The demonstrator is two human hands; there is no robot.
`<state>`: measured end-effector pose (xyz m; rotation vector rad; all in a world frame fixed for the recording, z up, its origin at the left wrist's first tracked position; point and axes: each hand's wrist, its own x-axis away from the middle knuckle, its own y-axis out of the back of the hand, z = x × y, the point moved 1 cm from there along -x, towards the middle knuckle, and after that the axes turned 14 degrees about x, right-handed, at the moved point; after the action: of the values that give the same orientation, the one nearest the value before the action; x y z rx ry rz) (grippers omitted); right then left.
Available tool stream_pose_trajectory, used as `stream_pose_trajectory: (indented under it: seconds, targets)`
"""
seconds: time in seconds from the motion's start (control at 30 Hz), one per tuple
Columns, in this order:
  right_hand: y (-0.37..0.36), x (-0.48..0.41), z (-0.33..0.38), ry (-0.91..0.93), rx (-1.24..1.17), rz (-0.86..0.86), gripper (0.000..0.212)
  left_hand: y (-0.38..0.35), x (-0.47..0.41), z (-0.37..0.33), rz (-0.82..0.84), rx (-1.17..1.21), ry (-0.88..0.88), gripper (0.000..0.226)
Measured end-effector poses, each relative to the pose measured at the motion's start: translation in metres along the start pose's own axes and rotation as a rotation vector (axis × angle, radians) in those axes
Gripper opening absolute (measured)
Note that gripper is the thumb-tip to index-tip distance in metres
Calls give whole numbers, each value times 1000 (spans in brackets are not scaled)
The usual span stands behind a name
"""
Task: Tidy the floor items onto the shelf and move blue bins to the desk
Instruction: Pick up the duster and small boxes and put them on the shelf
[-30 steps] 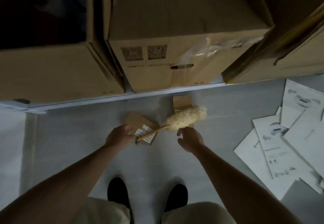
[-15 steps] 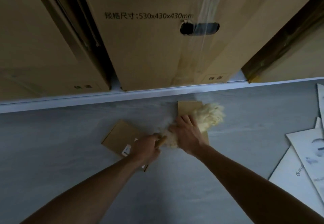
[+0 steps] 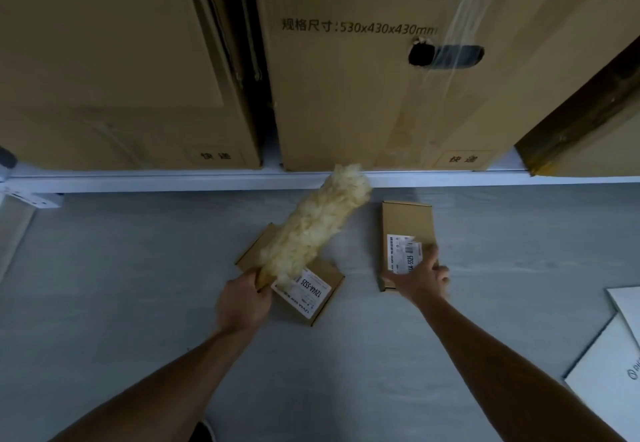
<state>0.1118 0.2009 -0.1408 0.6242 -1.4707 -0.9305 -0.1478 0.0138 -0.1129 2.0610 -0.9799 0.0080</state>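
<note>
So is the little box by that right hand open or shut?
Shut. The box lies flat on the floor, lid closed, label on top.

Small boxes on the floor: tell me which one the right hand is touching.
The box on the right, its label under the right hand. The other box lies to the left, beneath the duster the left hand grips.

I read "规格尺寸:530x430x430mm" on the big carton (image 3: 363,71); "12V4A-5525" on the left small box (image 3: 313,294) label.
</note>
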Motion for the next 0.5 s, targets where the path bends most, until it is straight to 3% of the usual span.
stream_pose_trajectory:
  seconds: [0.1, 0.17, 0.27, 0.37, 0.5]
  targets:
    - [3, 19, -1, -1, -6, -57, 139, 6, 4, 8, -7, 54, 25, 13]
    - [9, 39, -4, 156, 19, -119, 139, 16, 16, 12, -23, 88, 39, 16]
    - [10, 79, 13, 476, 92, -70, 138, 35, 41, 16, -73, 167, 95, 23]
    - [0, 104, 59, 644, 267, 49, 140, 47, 63, 22, -145, 261, 283, 30]
    - [-17, 105, 111, 640, 437, 115, 143, 45, 53, 43, -182, 422, 535, 27]
